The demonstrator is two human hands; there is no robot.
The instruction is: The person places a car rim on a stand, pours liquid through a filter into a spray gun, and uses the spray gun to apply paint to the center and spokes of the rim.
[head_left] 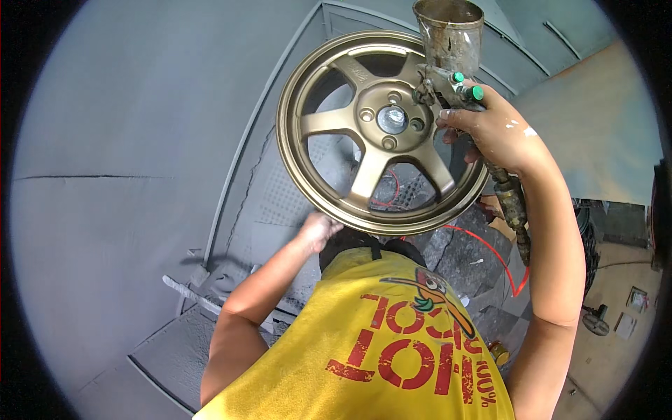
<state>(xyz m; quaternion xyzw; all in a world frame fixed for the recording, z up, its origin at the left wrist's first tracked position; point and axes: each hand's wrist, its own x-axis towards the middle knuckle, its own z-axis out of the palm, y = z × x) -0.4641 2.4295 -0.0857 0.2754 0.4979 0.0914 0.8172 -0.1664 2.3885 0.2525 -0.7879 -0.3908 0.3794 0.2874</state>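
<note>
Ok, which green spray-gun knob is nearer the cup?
The upper-left green knob, close to the cup; the other knob sits lower right, nearer the right hand.

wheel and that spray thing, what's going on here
The person's right-hand grip is closed around a spray gun, its cup uppermost, in front of the upper right of a bronze-coloured wheel. The left-hand grip is at the wheel's lower rim; whether it holds on is hard to tell. A red hose shows below the gun.
</note>
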